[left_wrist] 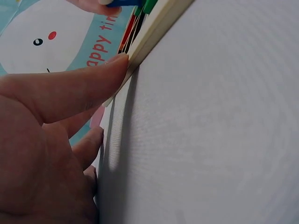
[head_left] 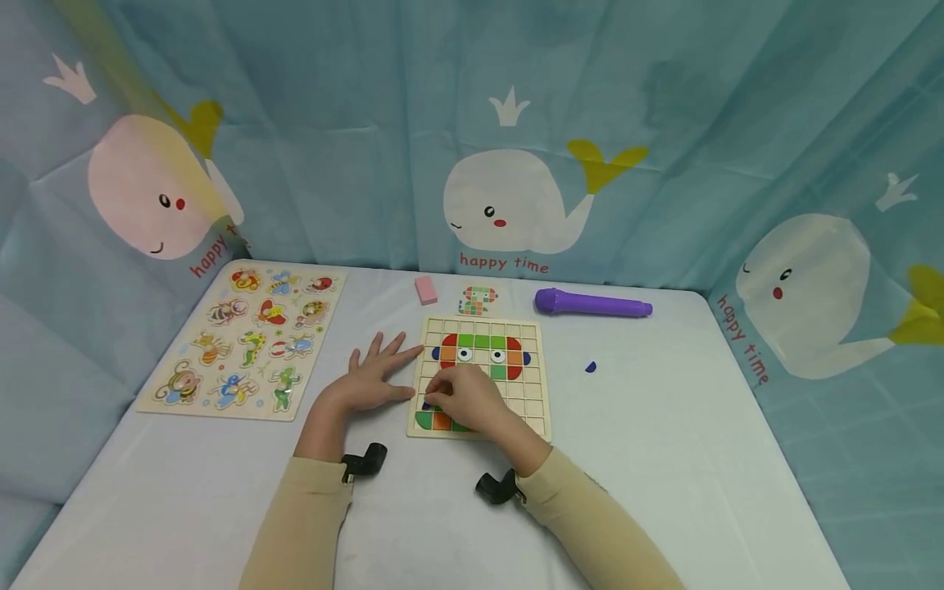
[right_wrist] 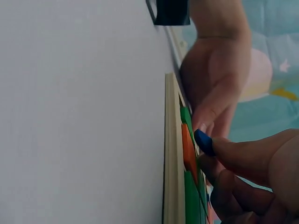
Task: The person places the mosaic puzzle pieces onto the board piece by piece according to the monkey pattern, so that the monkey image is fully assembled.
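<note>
A wooden grid board (head_left: pixel 529 407) lies on the white table, with red, green, orange and blue pieces and two eye pieces set in its cells. My right hand (head_left: pixel 472 397) is over the board's lower left part and pinches a small blue piece (right_wrist: pixel 204 143) between thumb and fingers. Below that piece, green and orange (right_wrist: pixel 188 148) pieces sit along the near row; the hand hides part of this row in the head view. My left hand (head_left: pixel 365 385) has its fingers spread, and its thumb (left_wrist: pixel 88 88) touches the board's left edge.
Right of the board lies a half-round blue piece (head_left: pixel 591 367). Behind it are a purple microphone-shaped object (head_left: pixel 593 303), a small picture card (head_left: pixel 478 301) and a pink block (head_left: pixel 425 290). An insect puzzle board (head_left: pixel 251 344) lies at the left. A whale-print curtain (head_left: pixel 332 180) surrounds the table.
</note>
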Motion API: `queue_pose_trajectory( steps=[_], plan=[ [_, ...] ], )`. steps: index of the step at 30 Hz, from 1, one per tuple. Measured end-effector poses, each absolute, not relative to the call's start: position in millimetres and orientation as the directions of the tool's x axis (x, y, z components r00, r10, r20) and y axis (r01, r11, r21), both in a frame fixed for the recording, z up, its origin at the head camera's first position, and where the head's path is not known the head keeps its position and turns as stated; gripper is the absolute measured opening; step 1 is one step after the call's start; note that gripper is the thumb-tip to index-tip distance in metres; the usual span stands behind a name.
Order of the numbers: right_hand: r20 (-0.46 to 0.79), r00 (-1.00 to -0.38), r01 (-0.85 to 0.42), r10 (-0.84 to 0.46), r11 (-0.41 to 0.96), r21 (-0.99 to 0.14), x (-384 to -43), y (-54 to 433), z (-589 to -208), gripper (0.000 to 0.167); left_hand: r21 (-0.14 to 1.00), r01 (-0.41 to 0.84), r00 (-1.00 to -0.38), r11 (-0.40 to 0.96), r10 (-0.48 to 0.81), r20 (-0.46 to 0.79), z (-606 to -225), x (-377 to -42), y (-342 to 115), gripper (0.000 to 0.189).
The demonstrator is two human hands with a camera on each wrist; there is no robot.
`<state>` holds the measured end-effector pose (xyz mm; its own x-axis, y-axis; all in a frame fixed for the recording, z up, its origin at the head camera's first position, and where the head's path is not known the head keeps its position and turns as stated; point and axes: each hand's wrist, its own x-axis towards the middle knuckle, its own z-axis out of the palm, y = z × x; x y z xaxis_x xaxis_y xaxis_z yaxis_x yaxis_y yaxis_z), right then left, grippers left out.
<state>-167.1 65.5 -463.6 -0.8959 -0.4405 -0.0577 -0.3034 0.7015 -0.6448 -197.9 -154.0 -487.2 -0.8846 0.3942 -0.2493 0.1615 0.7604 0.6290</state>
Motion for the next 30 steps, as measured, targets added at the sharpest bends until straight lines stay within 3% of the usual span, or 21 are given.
queue_pose_trajectory(
  steps=[16,24,30],
  plan=[
    [-0.087,-0.906,-0.302,-0.414,0.777,-0.553,-170,45,-457,0.010,0.631,0.163,-0.885,0.758,0.394,-0.246,-486,-199,-154,0.076],
    [-0.068,-0.911,-0.292,-0.406,0.755,-0.587,-169,72,-447,0.015,0.621,0.167,-0.887,0.766,0.392,-0.245,-486,-199,-153,0.077],
    [-0.084,-0.945,-0.208,-0.316,0.778,-0.592,-169,106,-443,0.020,0.628,0.162,-0.888,0.761,0.390,-0.244,-488,-198,-154,0.078]
  ],
)
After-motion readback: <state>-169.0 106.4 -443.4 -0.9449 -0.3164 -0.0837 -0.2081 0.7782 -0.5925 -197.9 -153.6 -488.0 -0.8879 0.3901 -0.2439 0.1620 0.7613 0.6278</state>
